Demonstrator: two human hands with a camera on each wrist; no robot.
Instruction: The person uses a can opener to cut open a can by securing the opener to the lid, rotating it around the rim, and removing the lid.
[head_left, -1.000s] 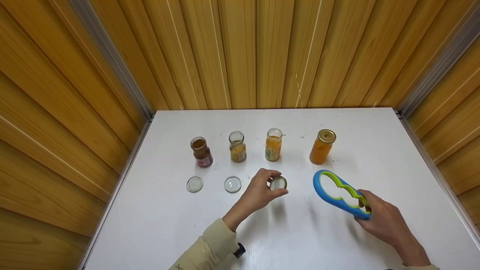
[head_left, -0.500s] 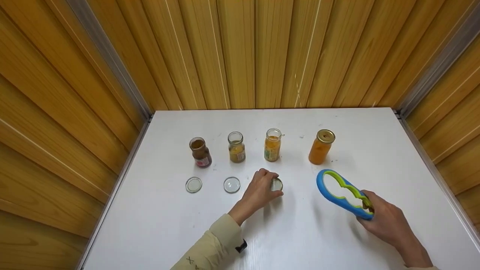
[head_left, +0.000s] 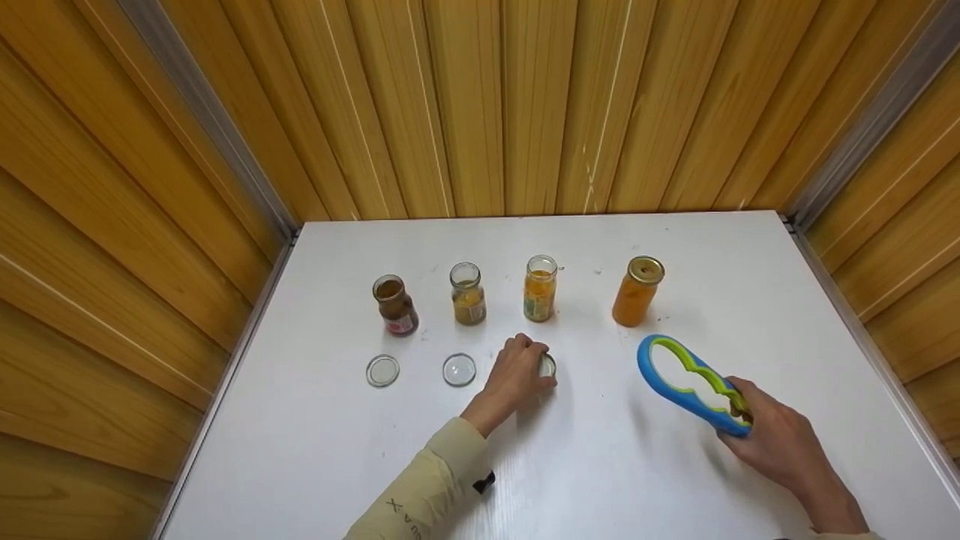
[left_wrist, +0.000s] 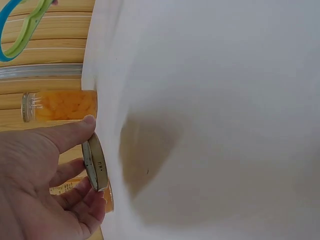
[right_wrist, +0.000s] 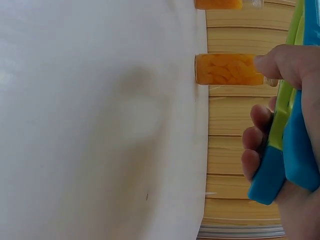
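My left hand pinches a metal jar lid between thumb and fingers; in the left wrist view it is held on edge just above the table. In the head view the lid is in front of an open jar of orange contents. My right hand grips one end of a blue and green jar opener, its wide loop pointing up and left. Behind the opener stands a lidded jar of orange fruit pieces. The right wrist view shows the opener between thumb and curled fingers.
To the left stand an open jar of yellowish contents and an open jar of brown contents. Two lids, one left and one right, lie before them. The white table meets wooden panel walls.
My left hand with the lid has moved slightly left and lower toward the table. The jar opener in my right hand has shifted a little right. The jars stand as before.
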